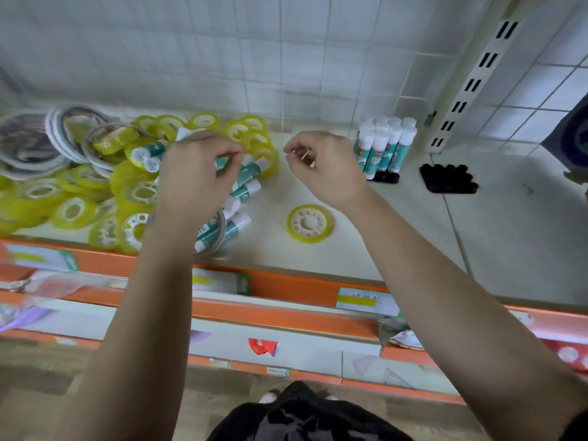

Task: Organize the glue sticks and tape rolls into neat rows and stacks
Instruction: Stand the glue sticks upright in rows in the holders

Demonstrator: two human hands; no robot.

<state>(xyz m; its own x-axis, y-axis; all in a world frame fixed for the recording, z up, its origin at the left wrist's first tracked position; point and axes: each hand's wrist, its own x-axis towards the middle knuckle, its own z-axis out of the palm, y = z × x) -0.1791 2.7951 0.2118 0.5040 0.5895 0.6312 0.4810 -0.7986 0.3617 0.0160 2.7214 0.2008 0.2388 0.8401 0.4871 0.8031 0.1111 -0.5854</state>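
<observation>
Head view: left hand grips 1 glue stick from centre-left heap, likely for sorting; right hand curled, contents unclear

I can read nothing: labels on the glue sticks and the price tag below them are blurred.

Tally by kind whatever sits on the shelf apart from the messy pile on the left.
Yellow tape roll: 1
Black trays: 2, one empty, one under the sticks
Upright glue sticks: about 8, some overlapping
Total: about 11
</observation>
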